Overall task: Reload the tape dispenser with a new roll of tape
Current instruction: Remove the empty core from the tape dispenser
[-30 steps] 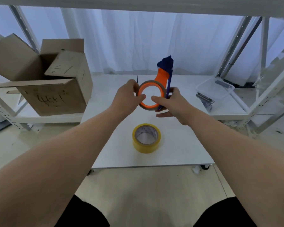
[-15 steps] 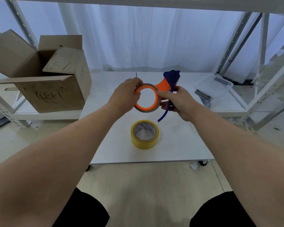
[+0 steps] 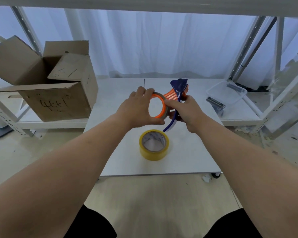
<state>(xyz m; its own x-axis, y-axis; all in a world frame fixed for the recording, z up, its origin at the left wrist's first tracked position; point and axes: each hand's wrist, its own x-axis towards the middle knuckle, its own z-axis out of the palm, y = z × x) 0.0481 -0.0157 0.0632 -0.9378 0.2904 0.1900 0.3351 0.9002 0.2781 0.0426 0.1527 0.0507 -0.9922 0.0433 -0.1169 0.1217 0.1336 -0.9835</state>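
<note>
- The tape dispenser (image 3: 175, 98), orange with a dark blue blade end and handle, is held up above the table (image 3: 187, 152), well clear of it.
- The right hand (image 3: 187, 111) has its fingers wrapped around the dispenser's body near the handle.
- The left hand (image 3: 138, 109) has its fingers closed on the rim of the brown ring (image 3: 159, 105) that sits on the dispenser's orange hub; it looks like the spent cardboard core, though the view is too small to be sure.
- The new roll of tape (image 3: 154, 145), yellow, lies flat on the table just below the hands, touched by neither.
- Judgement: the task is at an early stage. The old ring is not yet off, so nothing new is loaded.
- Left to do: pull the ring free, fit the yellow roll on the hub and thread its end to the blade.
</note>
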